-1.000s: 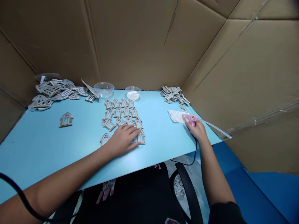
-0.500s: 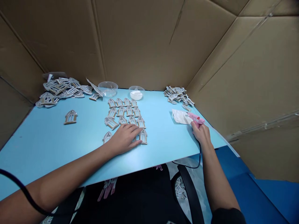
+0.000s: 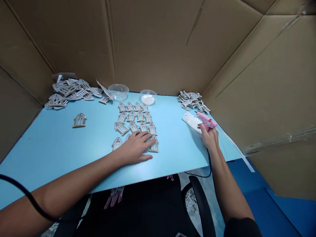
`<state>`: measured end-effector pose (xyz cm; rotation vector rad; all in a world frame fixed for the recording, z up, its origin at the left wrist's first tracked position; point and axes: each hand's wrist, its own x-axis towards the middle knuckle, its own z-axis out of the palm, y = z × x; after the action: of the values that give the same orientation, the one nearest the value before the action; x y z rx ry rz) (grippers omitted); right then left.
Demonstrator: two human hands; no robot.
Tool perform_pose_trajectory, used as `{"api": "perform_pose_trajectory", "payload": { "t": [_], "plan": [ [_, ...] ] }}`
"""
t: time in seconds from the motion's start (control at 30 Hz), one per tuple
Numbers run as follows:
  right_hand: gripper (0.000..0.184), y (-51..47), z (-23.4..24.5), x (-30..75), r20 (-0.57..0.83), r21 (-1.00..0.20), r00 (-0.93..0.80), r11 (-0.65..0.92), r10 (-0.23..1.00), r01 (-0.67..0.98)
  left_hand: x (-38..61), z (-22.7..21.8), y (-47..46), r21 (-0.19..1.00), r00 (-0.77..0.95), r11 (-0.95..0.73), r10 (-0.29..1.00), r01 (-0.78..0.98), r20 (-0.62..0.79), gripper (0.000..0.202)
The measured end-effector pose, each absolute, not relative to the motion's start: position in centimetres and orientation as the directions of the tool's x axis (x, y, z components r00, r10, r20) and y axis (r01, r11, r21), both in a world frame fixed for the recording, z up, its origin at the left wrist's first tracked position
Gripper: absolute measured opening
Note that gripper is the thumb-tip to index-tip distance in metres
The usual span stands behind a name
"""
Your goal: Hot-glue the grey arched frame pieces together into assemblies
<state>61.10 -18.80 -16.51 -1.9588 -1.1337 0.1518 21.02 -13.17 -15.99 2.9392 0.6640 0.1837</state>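
Note:
My left hand (image 3: 137, 146) lies flat with fingers spread over the front row of small arched window pieces (image 3: 140, 116), which are laid out in rows on the table. Its fingers partly hide some of them, and a fingertip touches the arched piece (image 3: 154, 144) at the row's right end. My right hand (image 3: 209, 138) grips a pink hot glue gun (image 3: 206, 119) by the handle. From the gun's back a long whitish glue stick (image 3: 237, 149) sticks out past the table edge. Just left of the gun is a crumpled white packet (image 3: 192, 121).
Piles of window pieces stand at back left (image 3: 74, 90) and back right (image 3: 191, 100). One single piece (image 3: 79, 120) lies apart at left. Two clear bowls (image 3: 118, 92) stand at the back, one holding something white. Cardboard walls (image 3: 153, 46) enclose the table (image 3: 172, 154). A black cable (image 3: 209, 164) hangs near my right wrist.
The view has shifted a little. My right hand has raised and turned the glue gun, its nozzle now off the white packet. My left hand's fingers have spread wider over the pieces.

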Motion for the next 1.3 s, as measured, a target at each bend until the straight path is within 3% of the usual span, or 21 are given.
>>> {"api": "perform_pose_trajectory", "payload": {
  "t": [0.2, 0.27, 0.4, 0.67, 0.8, 0.83, 0.9, 1.03, 1.1, 1.17, 1.3],
  "plan": [
    [0.058, -17.6, -14.7, 57.0, 0.259, -0.814, 0.450, -0.058, 0.855, 0.578, 21.0, -16.6, -13.0, 0.177, 0.891, -0.891, 0.439, 0.417, 0.110, 0.033],
    [0.046, -16.8, -14.0, 55.0, 0.182, -0.879, 0.424, -0.046, 0.887, 0.475, 21.1, -16.8, -13.0, 0.182, 0.886, -0.890, 0.444, 0.418, 0.133, 0.031],
    [0.018, -14.5, -13.0, 51.2, 0.109, -0.897, 0.393, -0.080, 0.913, 0.436, 21.0, -16.8, -13.1, 0.190, 0.881, -0.891, 0.443, 0.412, 0.166, 0.029],
    [0.038, -10.0, -13.0, 48.4, 0.016, -0.997, 0.274, -0.006, 0.962, 0.081, 21.0, -16.7, -13.5, 0.195, 0.873, -0.884, 0.457, 0.425, 0.173, 0.025],
    [0.046, -10.1, -14.3, 48.5, -0.174, -0.969, 0.154, -0.142, 0.973, -0.203, 20.2, -15.4, -12.8, 0.174, 0.845, -0.861, 0.505, 0.479, 0.175, 0.058],
    [0.046, -10.3, -14.5, 48.5, -0.215, -0.955, 0.117, -0.183, 0.970, -0.234, 19.7, -14.8, -12.3, 0.172, 0.809, -0.829, 0.558, 0.532, 0.184, 0.065],
    [0.042, -10.8, -14.6, 48.6, -0.252, -0.937, 0.069, -0.226, 0.965, -0.266, 18.5, -13.2, -10.6, 0.177, 0.671, -0.694, 0.720, 0.698, 0.178, 0.059],
    [0.036, -11.1, -14.2, 49.1, -0.242, -0.914, 0.084, -0.199, 0.967, -0.353, 15.7, -10.9, -6.7, 0.155, 0.224, -0.227, 0.974, 0.962, 0.034, 0.062],
    [0.034, -11.0, -14.1, 49.3, -0.219, -0.918, 0.114, -0.165, 0.969, -0.359, 14.7, -10.7, -5.5, 0.124, 0.084, -0.065, 0.984, 0.990, -0.155, 0.076],
    [0.031, -10.9, -14.1, 49.6, -0.211, -0.928, 0.123, -0.159, 0.970, -0.338, 14.3, -10.9, -5.0, 0.090, 0.041, -0.019, 0.967, 0.996, -0.250, 0.086],
    [0.033, -10.6, -14.6, 49.7, -0.234, -0.935, 0.102, -0.195, 0.967, -0.297, 14.6, -11.4, -5.4, 0.171, 0.127, -0.085, 0.959, 0.981, -0.252, 0.085]
  ]
}}
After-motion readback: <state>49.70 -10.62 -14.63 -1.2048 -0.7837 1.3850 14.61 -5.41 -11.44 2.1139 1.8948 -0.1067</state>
